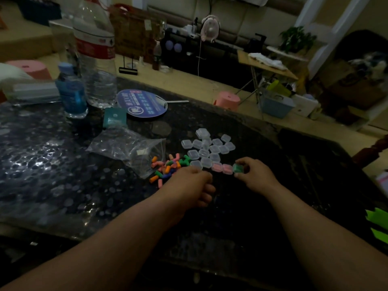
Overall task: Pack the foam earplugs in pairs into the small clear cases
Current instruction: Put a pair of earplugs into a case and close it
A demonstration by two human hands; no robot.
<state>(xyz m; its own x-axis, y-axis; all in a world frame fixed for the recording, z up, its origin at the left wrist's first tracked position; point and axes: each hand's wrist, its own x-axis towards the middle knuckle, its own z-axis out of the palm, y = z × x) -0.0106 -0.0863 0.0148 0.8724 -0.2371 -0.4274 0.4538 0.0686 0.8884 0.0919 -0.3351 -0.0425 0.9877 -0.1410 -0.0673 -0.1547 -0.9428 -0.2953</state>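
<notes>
A heap of coloured foam earplugs (168,166) lies on the dark table, beside the mouth of a clear plastic bag (130,149). Several small clear cases (206,149) cluster just right of the heap. Two cases with pink earplugs (222,168) sit at the cluster's near edge. My right hand (255,174) pinches a closed case with green earplugs (238,168) next to those two. My left hand (194,185) hovers at the near right edge of the heap with its fingers curled under; whether it holds anything is hidden.
A large water bottle (95,53) and a small blue bottle (72,91) stand at the back left. A round blue fan (142,103) and a teal packet (114,119) lie behind the bag. The table edge (262,122) runs diagonally at the right.
</notes>
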